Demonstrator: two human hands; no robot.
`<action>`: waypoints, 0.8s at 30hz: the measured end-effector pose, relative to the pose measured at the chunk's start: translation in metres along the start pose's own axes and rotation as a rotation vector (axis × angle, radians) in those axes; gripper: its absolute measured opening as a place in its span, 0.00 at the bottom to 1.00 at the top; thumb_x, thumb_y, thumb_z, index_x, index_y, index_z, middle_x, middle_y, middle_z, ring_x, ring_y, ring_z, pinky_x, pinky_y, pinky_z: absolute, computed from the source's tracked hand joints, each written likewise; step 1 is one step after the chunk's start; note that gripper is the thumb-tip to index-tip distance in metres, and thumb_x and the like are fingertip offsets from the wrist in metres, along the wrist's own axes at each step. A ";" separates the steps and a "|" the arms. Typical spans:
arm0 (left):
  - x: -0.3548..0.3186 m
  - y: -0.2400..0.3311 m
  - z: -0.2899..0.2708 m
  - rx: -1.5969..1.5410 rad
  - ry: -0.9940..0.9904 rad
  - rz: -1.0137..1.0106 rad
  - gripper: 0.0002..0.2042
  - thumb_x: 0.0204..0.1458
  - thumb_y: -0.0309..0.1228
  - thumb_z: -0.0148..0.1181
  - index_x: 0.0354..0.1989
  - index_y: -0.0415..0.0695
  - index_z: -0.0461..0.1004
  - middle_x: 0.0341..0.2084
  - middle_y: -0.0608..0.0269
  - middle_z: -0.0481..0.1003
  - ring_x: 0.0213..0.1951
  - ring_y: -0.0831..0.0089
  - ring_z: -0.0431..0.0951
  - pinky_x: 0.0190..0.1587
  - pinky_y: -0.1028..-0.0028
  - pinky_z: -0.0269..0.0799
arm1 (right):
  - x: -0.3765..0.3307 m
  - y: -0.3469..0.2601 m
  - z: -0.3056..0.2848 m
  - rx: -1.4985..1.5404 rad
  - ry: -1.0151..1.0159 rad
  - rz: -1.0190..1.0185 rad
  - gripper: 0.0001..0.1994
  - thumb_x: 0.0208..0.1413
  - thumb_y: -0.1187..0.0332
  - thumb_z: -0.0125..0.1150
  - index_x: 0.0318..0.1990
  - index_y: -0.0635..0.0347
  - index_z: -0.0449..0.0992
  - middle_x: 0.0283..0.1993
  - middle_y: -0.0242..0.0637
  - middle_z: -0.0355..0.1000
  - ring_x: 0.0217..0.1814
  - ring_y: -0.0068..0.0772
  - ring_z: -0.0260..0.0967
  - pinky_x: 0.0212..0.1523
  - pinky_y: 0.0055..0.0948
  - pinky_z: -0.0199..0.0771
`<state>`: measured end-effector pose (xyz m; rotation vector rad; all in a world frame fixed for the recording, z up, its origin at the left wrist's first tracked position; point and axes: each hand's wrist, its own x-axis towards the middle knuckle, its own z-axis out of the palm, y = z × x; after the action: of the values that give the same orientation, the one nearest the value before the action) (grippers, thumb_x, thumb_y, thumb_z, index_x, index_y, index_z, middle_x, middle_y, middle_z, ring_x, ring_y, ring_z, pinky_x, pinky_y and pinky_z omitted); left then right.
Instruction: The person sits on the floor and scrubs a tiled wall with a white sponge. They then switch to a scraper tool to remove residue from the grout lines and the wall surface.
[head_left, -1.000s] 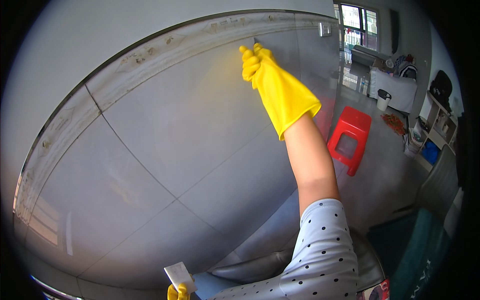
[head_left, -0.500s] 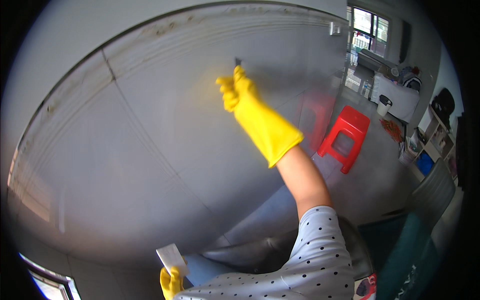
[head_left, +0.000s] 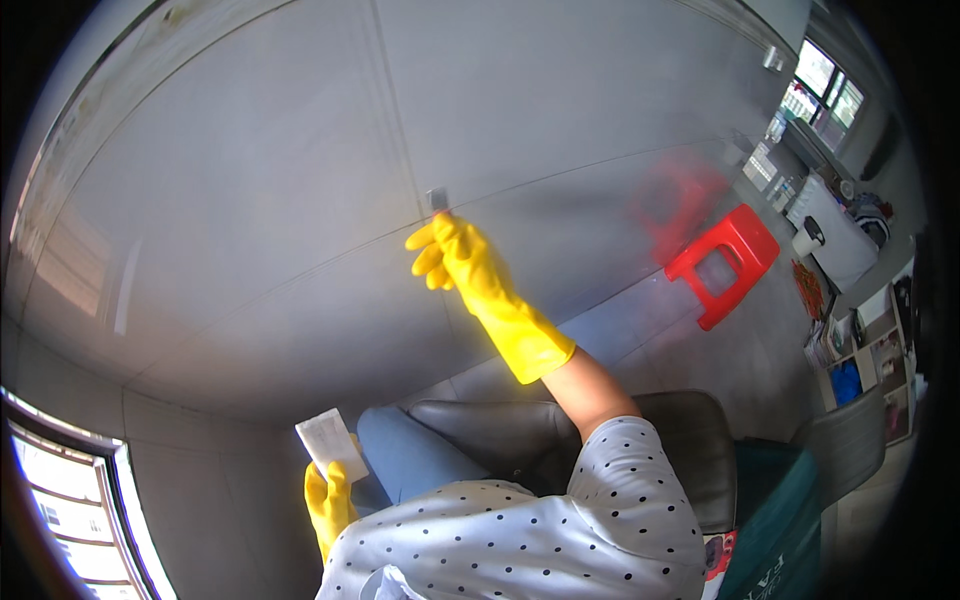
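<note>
My right hand (head_left: pixel 455 262), in a long yellow rubber glove, reaches up to the glossy grey tiled wall (head_left: pixel 270 190). Its thumb and fingers close on a small scraper (head_left: pixel 437 199); only the flat metal blade shows, and the glove hides the rest. The blade is at the wall, close to where two tile joints cross; firm contact is hard to make out. Down by my lap, my left hand (head_left: pixel 332 505), also gloved in yellow, grips a white flat rectangular pad (head_left: pixel 332 443) by its lower part.
A red plastic stool (head_left: pixel 735 255) stands to the right near the wall. Beneath me is a dark leather seat (head_left: pixel 690 440); a grey chair (head_left: pixel 850 450) is at the right. Farther off are a shelf (head_left: pixel 875 365) and a white bin (head_left: pixel 808 237). At lower left is a window (head_left: pixel 75 510).
The view has shifted downward along the wall. My right hand has moved from just below the wall's stained top strip to the tile-joint crossing. My left hand keeps hold of the white pad.
</note>
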<state>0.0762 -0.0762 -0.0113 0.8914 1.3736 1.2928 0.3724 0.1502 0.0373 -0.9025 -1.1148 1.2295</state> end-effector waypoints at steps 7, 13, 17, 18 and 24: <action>0.003 0.001 -0.005 -0.081 -0.031 0.035 0.25 0.64 0.49 0.60 0.58 0.40 0.71 0.54 0.51 0.77 0.57 0.65 0.76 0.64 0.66 0.64 | 0.012 0.027 -0.002 0.011 0.018 0.013 0.29 0.71 0.41 0.45 0.38 0.60 0.80 0.28 0.36 0.77 0.25 0.21 0.69 0.27 0.22 0.66; 0.007 -0.003 -0.013 -0.040 -0.018 0.000 0.26 0.64 0.51 0.60 0.57 0.40 0.72 0.55 0.54 0.77 0.56 0.66 0.75 0.64 0.65 0.62 | 0.016 0.016 0.007 0.015 0.099 -0.144 0.27 0.70 0.42 0.48 0.37 0.59 0.79 0.29 0.35 0.77 0.27 0.21 0.69 0.29 0.23 0.67; 0.006 -0.002 -0.009 -0.059 -0.006 0.005 0.26 0.63 0.52 0.60 0.57 0.41 0.72 0.54 0.55 0.78 0.55 0.67 0.75 0.63 0.66 0.61 | 0.005 0.023 0.007 -0.061 0.158 -0.053 0.30 0.66 0.36 0.49 0.36 0.56 0.80 0.27 0.30 0.75 0.27 0.21 0.66 0.31 0.25 0.65; 0.006 -0.002 -0.009 -0.052 -0.002 -0.005 0.26 0.63 0.52 0.60 0.57 0.42 0.72 0.54 0.56 0.78 0.55 0.68 0.74 0.63 0.66 0.61 | 0.007 0.018 0.010 -0.075 0.161 -0.056 0.31 0.66 0.35 0.49 0.36 0.56 0.80 0.27 0.30 0.75 0.27 0.21 0.66 0.31 0.25 0.65; 0.005 0.001 -0.011 -0.027 -0.007 -0.035 0.24 0.64 0.50 0.60 0.56 0.43 0.72 0.53 0.58 0.78 0.56 0.68 0.73 0.63 0.65 0.60 | 0.011 0.030 0.008 -0.096 0.175 -0.068 0.31 0.65 0.35 0.49 0.36 0.57 0.80 0.27 0.32 0.75 0.26 0.23 0.67 0.30 0.26 0.66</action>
<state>0.0642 -0.0736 -0.0116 0.8491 1.3574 1.2772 0.3568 0.1645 0.0125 -1.0165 -1.0629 1.0277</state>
